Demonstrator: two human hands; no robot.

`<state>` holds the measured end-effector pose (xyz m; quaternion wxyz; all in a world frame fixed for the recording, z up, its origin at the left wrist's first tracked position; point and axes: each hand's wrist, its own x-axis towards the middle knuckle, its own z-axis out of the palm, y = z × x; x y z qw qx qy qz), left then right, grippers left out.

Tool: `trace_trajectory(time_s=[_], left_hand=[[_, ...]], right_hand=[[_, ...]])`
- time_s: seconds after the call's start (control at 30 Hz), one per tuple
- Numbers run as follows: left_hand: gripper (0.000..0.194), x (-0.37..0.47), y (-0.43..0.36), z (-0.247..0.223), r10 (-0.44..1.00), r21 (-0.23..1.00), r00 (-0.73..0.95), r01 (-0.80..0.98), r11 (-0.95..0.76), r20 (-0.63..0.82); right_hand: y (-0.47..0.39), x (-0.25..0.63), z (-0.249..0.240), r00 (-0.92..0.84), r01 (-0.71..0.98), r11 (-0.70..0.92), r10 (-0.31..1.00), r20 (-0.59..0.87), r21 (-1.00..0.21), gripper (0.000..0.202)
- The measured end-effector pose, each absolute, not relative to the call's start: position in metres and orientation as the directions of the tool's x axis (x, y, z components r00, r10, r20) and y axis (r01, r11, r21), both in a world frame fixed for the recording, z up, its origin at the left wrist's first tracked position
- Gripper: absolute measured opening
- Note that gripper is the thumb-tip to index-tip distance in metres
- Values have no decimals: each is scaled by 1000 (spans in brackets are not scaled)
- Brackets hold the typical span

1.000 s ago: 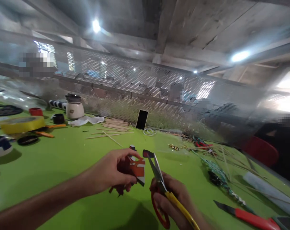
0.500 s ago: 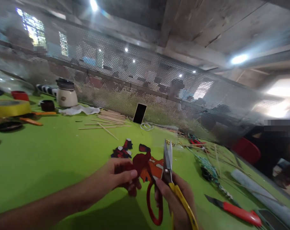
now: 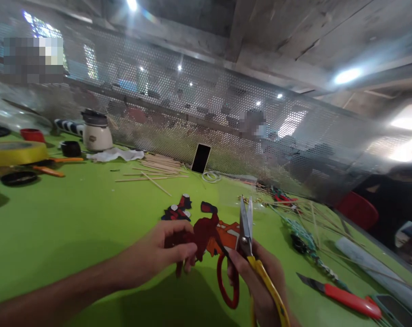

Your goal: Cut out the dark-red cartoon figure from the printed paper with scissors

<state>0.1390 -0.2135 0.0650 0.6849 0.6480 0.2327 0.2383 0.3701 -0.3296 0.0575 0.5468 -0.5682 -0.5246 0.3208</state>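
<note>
My left hand [image 3: 174, 247] is closed on the left edge of a dark red cutout [image 3: 206, 231], which has orange and white parts on its right side. My right hand [image 3: 257, 277] holds scissors [image 3: 246, 227] with one yellow and one red handle. Their blades point upward, slightly apart, and the fingers of that hand also touch the cutout's right side. Just beyond my left hand, small dark blue and red cutouts [image 3: 176, 212] with white dots lie on the green table [image 3: 90, 218].
Thin sticks [image 3: 161, 164], a phone-like dark panel [image 3: 201, 158] and a white coil stand at the back. A red-handled knife [image 3: 349, 300] lies right. Yellow tape [image 3: 17, 153], orange-handled scissors and a cream jar [image 3: 97, 136] are left. A person in black sits far right.
The view has shifted slightly, so most things appear a little further right. Both hands keep their holds, and the scissors remain upright.
</note>
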Motion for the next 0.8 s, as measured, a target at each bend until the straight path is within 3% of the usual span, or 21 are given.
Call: trace_trajectory(time_s=[0.13,0.33,0.5,0.67,0.8], left_hand=[[29,143,-214,63,640,998,768,-13,60,-28],[29,146,-216,64,693,998,720,-11,65,-37],[36,148,-222,68,733,990,680,-124,73,31],[48,153,-219,73,794,957,605,-262,127,60],[34,151,-214,74,861,939,501,-332,94,92]], right_hand=[[-330,372,58,254,303,160,936,242,-939,32],[-335,356,66,334,288,130,915,227,-949,41],[-337,351,68,392,287,123,890,234,-950,48],[-332,345,59,261,263,198,928,267,-944,48],[-331,344,47,135,323,346,904,405,-881,47]])
